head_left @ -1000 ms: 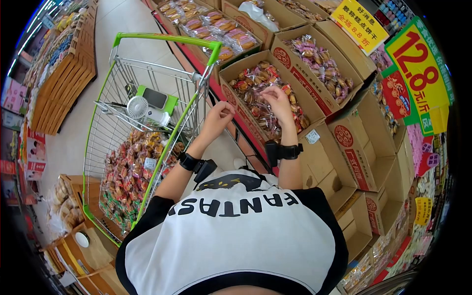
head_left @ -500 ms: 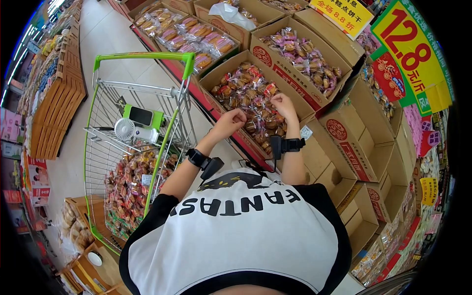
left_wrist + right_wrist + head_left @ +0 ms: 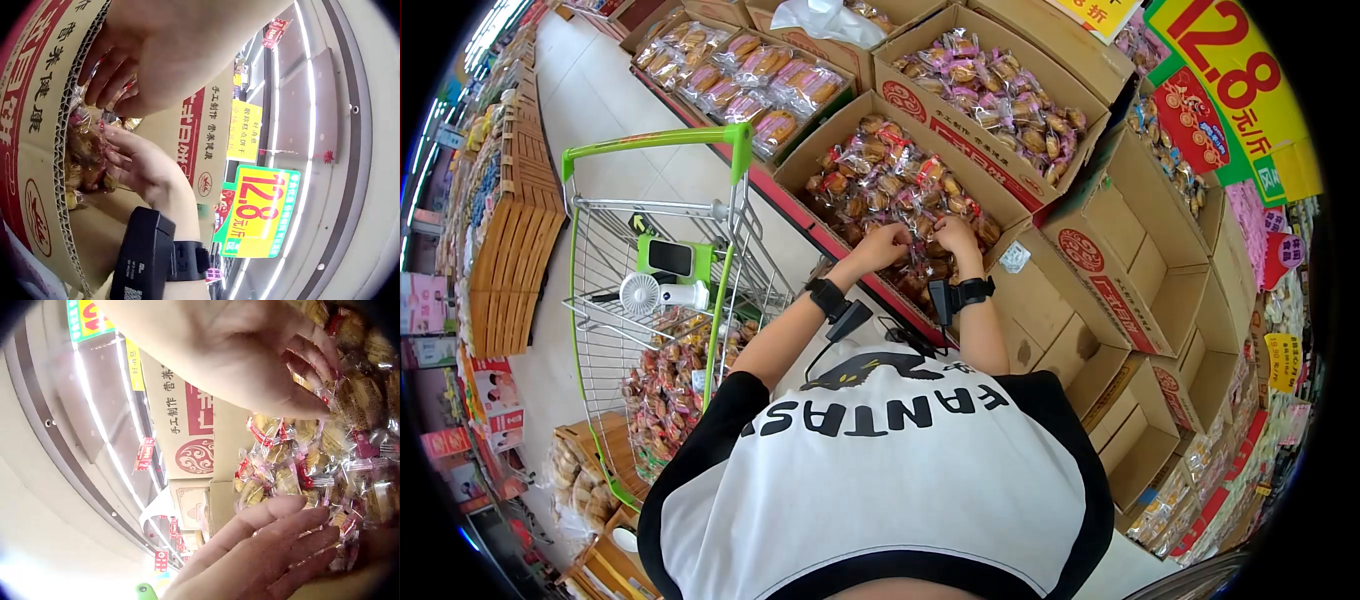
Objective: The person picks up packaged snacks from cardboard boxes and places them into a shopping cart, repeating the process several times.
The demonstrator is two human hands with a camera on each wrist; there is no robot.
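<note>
reaching w/ left hand (image 3: 884,248) & right hand (image 3: 956,237) into near carton (image 3: 37,156), approx. centre, amongst wrapped pastries (image 3: 890,180), right of trolley (image 3: 740,150). w/ left, loose grip, nothing visibly held. w/ right, in close at wrappers; can't tell if pinching. printed on near carton, partly cut off: 式月饼, 营养健康. on far carton (image 3: 983,157): 手工制作. on price sign (image 3: 253,212), far right: 12.8元/斤. on yellow sign (image 3: 245,131), far side: 好消息, 散称糕点饼干. on shirt (image 3: 880,490), partial: "fantas".

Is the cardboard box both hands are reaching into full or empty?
Partly full: wrapped pastries lie heaped inside the cardboard box, but the heap sits below its rim, leaving some inside wall bare.
</note>
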